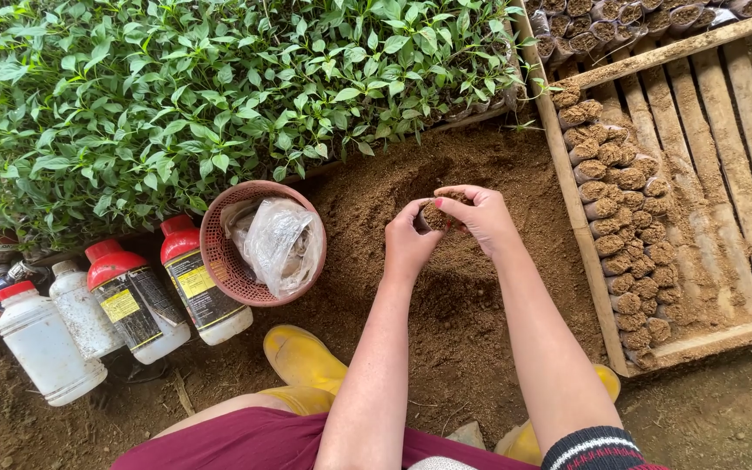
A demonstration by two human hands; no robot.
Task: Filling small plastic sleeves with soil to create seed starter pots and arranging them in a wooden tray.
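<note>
Both closed on one soil-filled nursery bag [436, 215]: left hand [408, 246], right hand [484, 219]. Wooden tray [578, 209] left edge stacked; most bare.

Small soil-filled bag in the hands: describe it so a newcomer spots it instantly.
Start at the soil heap in the middle, between the seedling bed and the wooden slatted tray. Above the heap, the left hand and right hand meet around the small soil-filled bag. Unlike the filled bags packed in the tray, it alone is held.
</note>
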